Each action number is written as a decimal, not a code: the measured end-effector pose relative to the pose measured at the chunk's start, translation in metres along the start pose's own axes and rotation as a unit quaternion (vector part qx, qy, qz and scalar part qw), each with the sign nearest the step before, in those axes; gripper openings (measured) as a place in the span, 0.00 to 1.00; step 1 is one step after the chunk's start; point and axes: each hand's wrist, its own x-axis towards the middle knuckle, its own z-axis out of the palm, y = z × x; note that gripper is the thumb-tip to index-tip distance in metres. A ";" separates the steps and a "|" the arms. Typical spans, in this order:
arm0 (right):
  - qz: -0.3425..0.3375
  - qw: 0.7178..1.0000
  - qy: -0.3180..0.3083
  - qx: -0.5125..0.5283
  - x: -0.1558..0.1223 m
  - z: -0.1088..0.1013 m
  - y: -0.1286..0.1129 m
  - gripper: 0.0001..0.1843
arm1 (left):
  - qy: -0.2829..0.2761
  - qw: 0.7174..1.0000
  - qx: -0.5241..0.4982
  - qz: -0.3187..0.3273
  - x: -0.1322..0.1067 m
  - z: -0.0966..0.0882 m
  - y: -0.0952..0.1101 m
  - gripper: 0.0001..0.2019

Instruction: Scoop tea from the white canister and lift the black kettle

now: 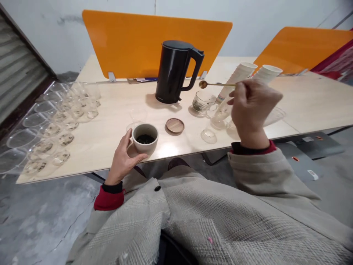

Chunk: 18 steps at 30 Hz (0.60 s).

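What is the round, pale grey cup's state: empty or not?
Not empty: dark contents show inside the round, pale grey cup; how deep, I cannot tell.

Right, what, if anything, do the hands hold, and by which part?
The right hand holds the gold spoon by its handle, away from the scoop. The left hand curves around the pale cup; whether it grips cannot be told.

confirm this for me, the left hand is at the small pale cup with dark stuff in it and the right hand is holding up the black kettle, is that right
Not quite: the right hand is holding up a thin gold-coloured spoon, not the black kettle, as the head view shows. The left hand is at the small pale cup with dark stuff in it.
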 end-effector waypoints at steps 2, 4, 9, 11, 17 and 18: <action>0.020 0.981 0.066 0.179 -0.015 -0.009 -0.012 0.12 | -0.003 1.000 0.008 -0.001 -0.002 -0.009 0.001 0.48; 0.031 0.950 0.068 0.303 -0.029 -0.014 -0.028 0.08 | 0.026 0.999 0.024 -0.016 -0.003 -0.016 -0.001 0.42; -0.010 0.909 -0.048 0.413 -0.050 -0.012 -0.065 0.09 | 0.128 0.990 0.008 -0.062 -0.003 -0.019 -0.016 0.35; -0.029 0.910 -0.099 0.402 -0.058 -0.007 -0.076 0.12 | 0.134 0.989 0.012 -0.064 -0.003 -0.017 -0.020 0.34; -0.143 0.911 -0.202 0.329 -0.078 0.018 -0.096 0.13 | 0.130 0.990 0.017 -0.055 -0.002 -0.016 -0.016 0.32; -0.166 0.910 -0.216 0.313 -0.080 0.022 -0.098 0.14 | 0.129 0.990 0.019 -0.057 -0.003 -0.016 -0.016 0.32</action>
